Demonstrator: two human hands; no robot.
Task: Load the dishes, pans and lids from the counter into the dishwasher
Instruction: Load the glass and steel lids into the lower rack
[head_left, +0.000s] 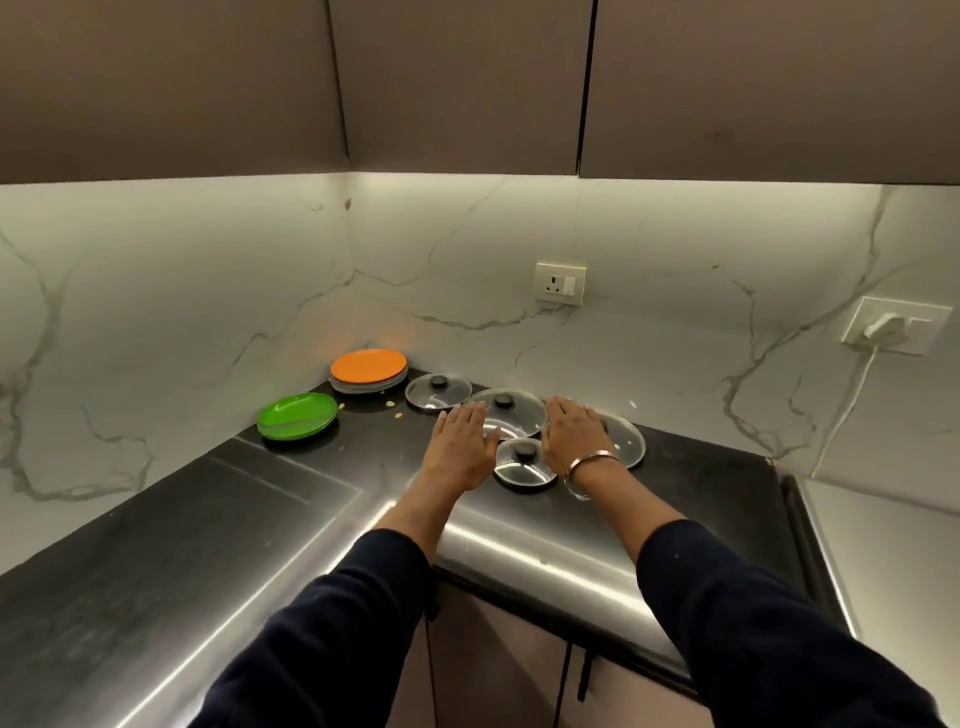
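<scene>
Several glass lids with black knobs lie on the dark counter (156, 545) in the corner: a small one (524, 464) nearest me, a large one (511, 415) behind it, another (438, 391) at the back left, and one (623, 436) partly hidden under my right hand. My left hand (462, 447) is stretched out flat with its fingers at the large lid's left rim. My right hand (571, 436), with a metal bangle on the wrist, reaches flat along that lid's right side. Neither hand holds anything. A green plate stack (297, 415) and an orange-topped plate stack (369, 370) sit to the left.
Marble backsplash walls meet in the corner behind the dishes. A wall socket (561, 283) is above the lids, and a plugged-in charger (896, 326) with a white cable hangs at the right. Cabinet doors (498, 670) are below the counter edge. Crumbs (397, 414) lie near the plates.
</scene>
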